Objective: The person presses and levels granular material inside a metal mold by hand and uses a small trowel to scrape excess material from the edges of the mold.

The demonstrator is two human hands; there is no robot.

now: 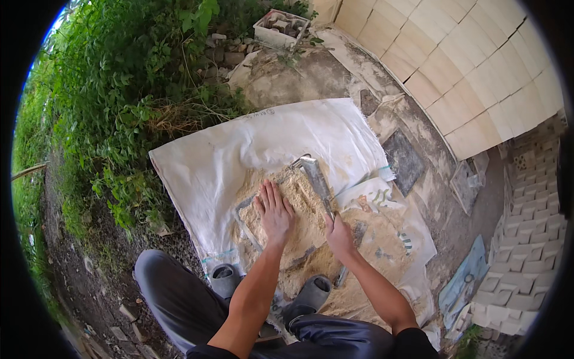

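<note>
My left hand [276,216] lies flat on a mound of tan, crumbly powder [302,224], its fingers stretched out. In my right hand [341,238] is a metal tool with a long, flat grey blade [317,179], gripped by its narrow handle end. The blade points away from me along the mound's right side; its far end meets a curved metal piece at the upper edge. Grey, straight edges of a frame [249,232] show around the powder, partly buried. Beneath it all spreads a white woven sheet [203,161], dusted with powder on the right.
My shoes [311,293] stand at the sheet's near edge. A dark square slab [403,161] lies to the right. Green plants [113,113] crowd the left. Farther off stands a white crate [281,30] with rubble. Stacked pale tiles [460,66] line the right, above patterned blocks [529,245].
</note>
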